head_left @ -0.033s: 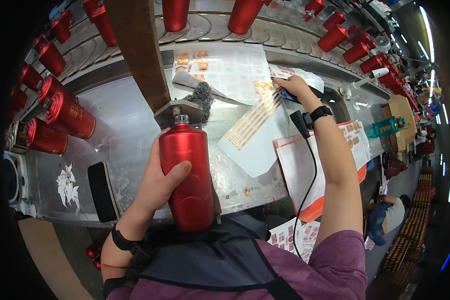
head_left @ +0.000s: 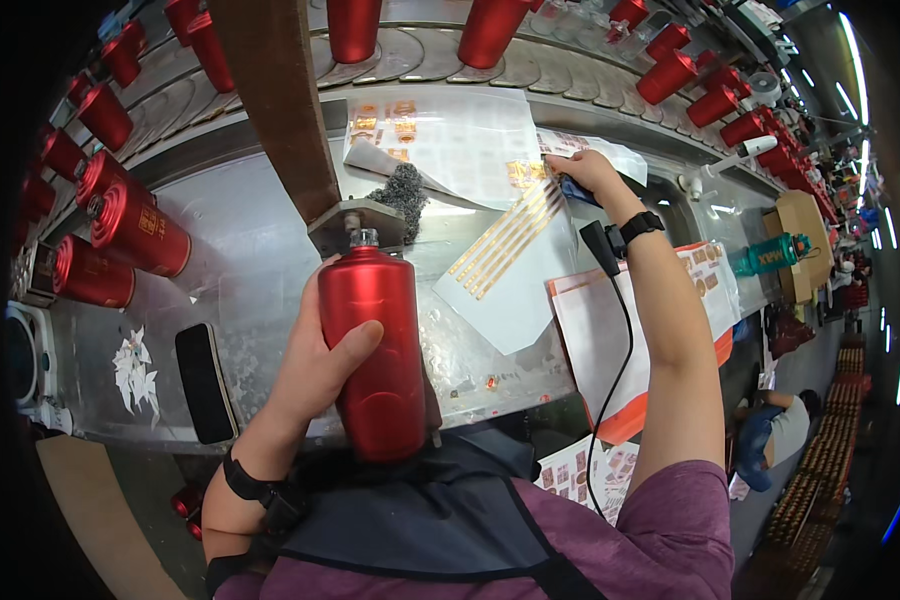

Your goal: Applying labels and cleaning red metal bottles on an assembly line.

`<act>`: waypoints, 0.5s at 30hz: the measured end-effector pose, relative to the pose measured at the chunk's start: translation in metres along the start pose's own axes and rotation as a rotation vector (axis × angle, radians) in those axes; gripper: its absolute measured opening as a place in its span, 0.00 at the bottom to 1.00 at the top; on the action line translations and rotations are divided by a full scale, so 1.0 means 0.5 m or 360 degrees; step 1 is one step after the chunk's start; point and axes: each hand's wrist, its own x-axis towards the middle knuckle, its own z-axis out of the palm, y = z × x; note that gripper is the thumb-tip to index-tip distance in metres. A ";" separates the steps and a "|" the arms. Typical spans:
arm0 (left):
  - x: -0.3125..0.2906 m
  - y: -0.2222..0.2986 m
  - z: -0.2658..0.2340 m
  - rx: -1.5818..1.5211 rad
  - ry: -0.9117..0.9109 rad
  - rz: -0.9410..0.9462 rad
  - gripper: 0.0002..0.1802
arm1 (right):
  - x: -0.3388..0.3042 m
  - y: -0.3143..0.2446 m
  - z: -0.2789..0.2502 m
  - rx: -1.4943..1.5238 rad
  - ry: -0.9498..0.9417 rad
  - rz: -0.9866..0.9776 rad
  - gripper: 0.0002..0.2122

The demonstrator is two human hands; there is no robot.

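Note:
My left hand (head_left: 312, 362) is wrapped round a glossy red bottle (head_left: 388, 395), its thumb across the front. The bottle's neck points away from me, against a metal fitting (head_left: 355, 222) below a brown post. Farther off to the right, my right hand (head_left: 595, 178) has its fingers bent together at the upper end of a decal sheet with gold stripes (head_left: 505, 240). What those fingers pinch, if anything, I cannot make out. A dark blue item (head_left: 576, 191) shows partly under that hand. Beyond lies a larger white sheet with gold decals (head_left: 460, 130).
Several red bottles (head_left: 140, 230) stand at the left, more on the conveyor (head_left: 410, 55) behind. A phone (head_left: 205, 385) and paper scraps (head_left: 135, 375) lie left. Grey scrubbing wool (head_left: 402, 200) sits by the brown post (head_left: 275, 100). A black cable (head_left: 625, 340) hangs beside my right forearm.

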 end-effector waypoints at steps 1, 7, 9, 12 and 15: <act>0.000 0.001 0.000 0.0021 0.0027 -0.0002 0.42 | -0.005 -0.015 -0.004 0.0136 -0.0061 0.0007 0.23; -0.002 0.002 -0.012 0.0140 0.0100 -0.0110 0.45 | -0.011 -0.002 -0.004 0.0708 -0.0240 -0.0206 0.09; -0.004 0.001 -0.016 0.0158 0.0118 -0.0076 0.45 | -0.014 0.004 -0.008 0.0780 -0.0184 -0.0259 0.08; -0.014 0.000 -0.019 0.0087 0.0140 -0.0077 0.46 | -0.027 0.024 -0.029 0.0830 -0.0144 -0.0234 0.07; -0.010 0.006 -0.015 -0.0033 0.0131 -0.0082 0.44 | -0.020 0.140 -0.073 0.0640 -0.0052 -0.0124 0.09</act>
